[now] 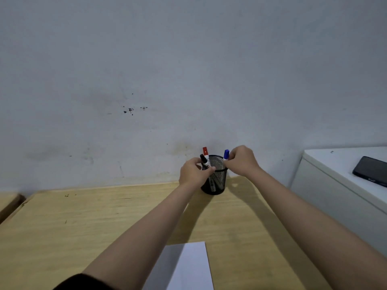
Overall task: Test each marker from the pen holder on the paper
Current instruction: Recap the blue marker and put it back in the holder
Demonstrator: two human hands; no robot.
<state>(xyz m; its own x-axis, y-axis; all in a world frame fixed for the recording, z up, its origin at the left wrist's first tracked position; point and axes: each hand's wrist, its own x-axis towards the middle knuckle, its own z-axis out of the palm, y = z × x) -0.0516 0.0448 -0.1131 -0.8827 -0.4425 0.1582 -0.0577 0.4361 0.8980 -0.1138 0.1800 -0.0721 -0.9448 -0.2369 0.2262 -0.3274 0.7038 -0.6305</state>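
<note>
A black mesh pen holder point(217, 181) stands at the far edge of the wooden table point(83, 222), against the wall. Three markers stick out of it: a black-capped one point(204, 160), a red-capped one point(205, 152) and a blue-capped one point(226, 154). My left hand point(193, 173) grips the holder's left rim, with its fingers around the black marker. My right hand point(240, 161) pinches the blue marker at the holder's right rim. A white sheet of paper point(188, 266) lies near the table's front edge, partly hidden by my left forearm.
A white cabinet point(335, 185) stands to the right of the table, with a dark phone point(371, 170) lying on top. A stained grey wall point(167, 80) rises right behind the holder. Another wooden surface point(8, 204) shows at the far left.
</note>
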